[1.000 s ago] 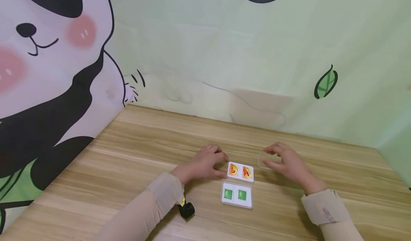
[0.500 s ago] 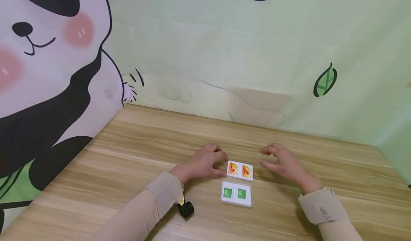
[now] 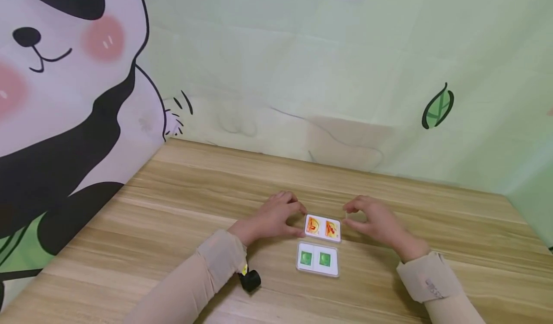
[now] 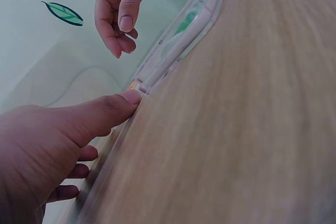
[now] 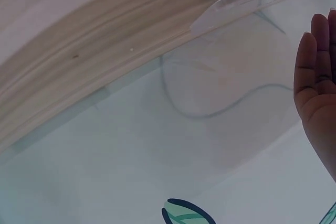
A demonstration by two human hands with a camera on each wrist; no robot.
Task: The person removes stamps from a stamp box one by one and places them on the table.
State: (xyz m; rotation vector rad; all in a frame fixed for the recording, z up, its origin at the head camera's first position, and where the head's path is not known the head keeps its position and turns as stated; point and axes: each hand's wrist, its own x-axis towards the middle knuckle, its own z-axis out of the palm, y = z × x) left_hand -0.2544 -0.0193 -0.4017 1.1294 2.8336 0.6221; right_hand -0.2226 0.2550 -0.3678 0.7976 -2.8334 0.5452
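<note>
Two flat clear plastic cases lie one before the other on the table. The farther case (image 3: 322,228) shows two orange-red pictures on white; the nearer case (image 3: 317,259) shows two green squares. My left hand (image 3: 276,216) grips the left end of the orange-picture case, index finger at its far corner and thumb at its near one. In the left wrist view the thumb (image 4: 115,109) touches the edge of that case. Just right of it my right hand (image 3: 380,221) pinches a thin clear plastic cover (image 3: 346,215) between thumb and fingers. The cover appears nearly edge-on.
A wood-grain table (image 3: 207,180) reaches back to a pale green cloth wall (image 3: 242,65) printed with leaves and a large panda (image 3: 65,98). A small black cylindrical piece (image 3: 250,281) sits by the left wrist.
My right hand has come slightly left toward the orange-picture case, and the clear cover it holds has turned from a visible flat outline to a thin edge. The left hand stays in place.
</note>
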